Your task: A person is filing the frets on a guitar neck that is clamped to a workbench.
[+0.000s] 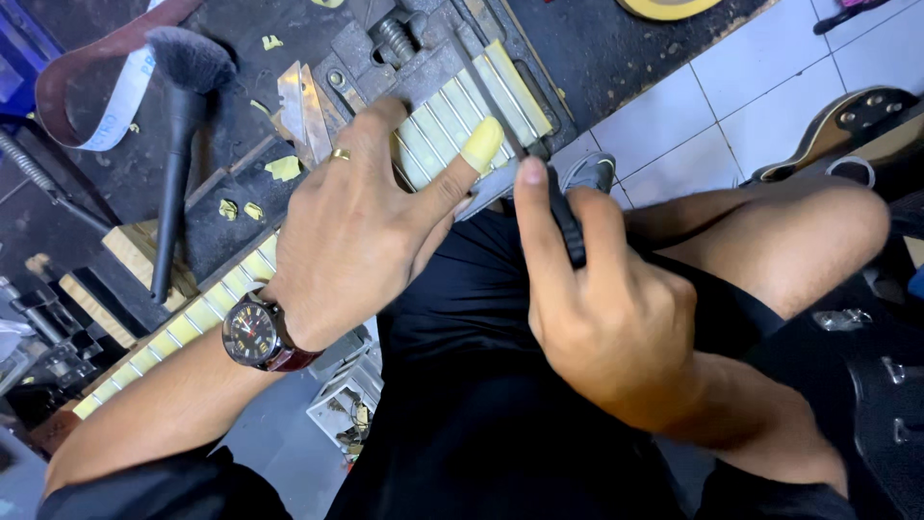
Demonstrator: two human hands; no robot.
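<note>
Here, in the head view, a guitar neck [231, 289] lies clamped in a vise [404, 58] on the dark workbench [597, 48], its frets masked with pale tape. The left hand [356, 231] presses flat on it, fingers spread, one fingertip taped. The right hand [616, 318] is closed around a slim file [525, 144] laid across the frets. Judged stiff, long and easily scratched, the neck is best gripped along its edges. A black brush [183, 106] lies nearby. No containers are visible.
</note>
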